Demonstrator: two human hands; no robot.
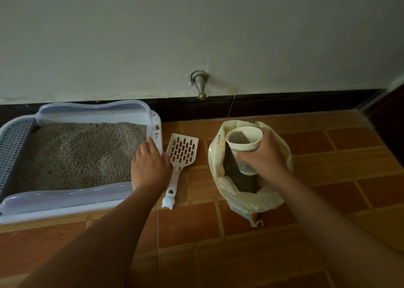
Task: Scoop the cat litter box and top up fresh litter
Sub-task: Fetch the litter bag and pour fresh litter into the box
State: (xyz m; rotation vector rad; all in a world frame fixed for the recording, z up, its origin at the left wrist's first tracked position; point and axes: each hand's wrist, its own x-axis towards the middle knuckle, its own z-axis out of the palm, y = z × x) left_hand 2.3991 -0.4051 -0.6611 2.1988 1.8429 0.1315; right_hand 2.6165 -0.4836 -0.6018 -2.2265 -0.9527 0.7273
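Head view: right hand [261, 156] grips a cup [243, 140] part-filled with fresh litter above the open bag [275, 196], ready for topping up; left hand [148, 167], fingers straight, steadies the litter box [65, 197] rim. Scoop [182, 154] lies idle between.

Only print: a short vertical line of small dark characters on the bag [244, 202], by its upper left rim. They look Chinese but are too small to read. The cup [243, 149] has a grey printed patch low on its side, partly under fingers and illegible. No brand, number or sign can be read.
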